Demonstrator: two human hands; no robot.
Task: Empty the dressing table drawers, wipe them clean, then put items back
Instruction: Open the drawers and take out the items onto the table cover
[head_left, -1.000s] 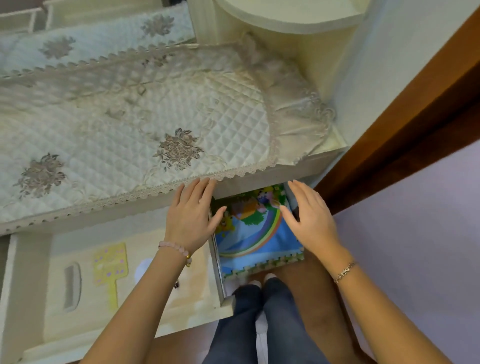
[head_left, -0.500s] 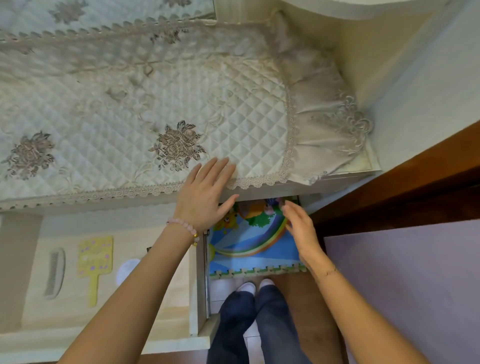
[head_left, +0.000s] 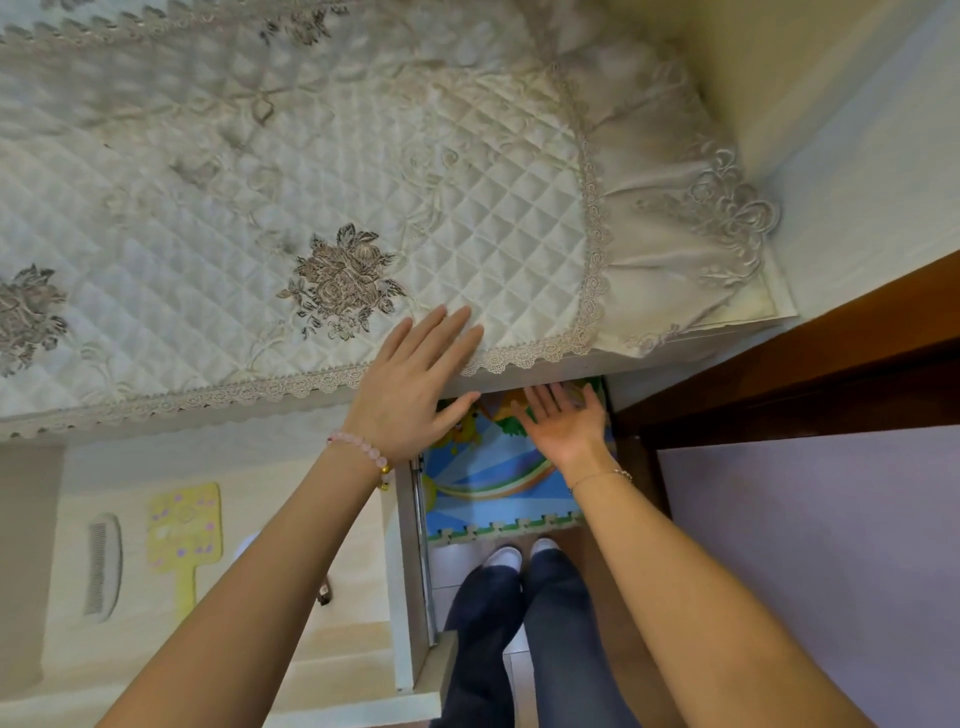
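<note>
One drawer (head_left: 218, 597) stands pulled out below the desk (head_left: 519, 376) edge, holding one comb (head_left: 102, 566) and one yellow hand mirror (head_left: 183, 535), both lengthwise front to back, handle toward the person. Left hand (head_left: 410, 387) lies flat, fingers spread, on the quilted cover (head_left: 311, 182); right hand (head_left: 563, 421) is spread wide and holding nothing, right of the drawer.

We cannot see the right hand (head_left: 563, 423) fingertips, tucked under the dressing table's (head_left: 545, 371) near edge. The left forearm covers a white round thing (head_left: 244, 545) in the open drawer (head_left: 410, 597). The quilted cover (head_left: 260, 156) runs off the left edge.
</note>
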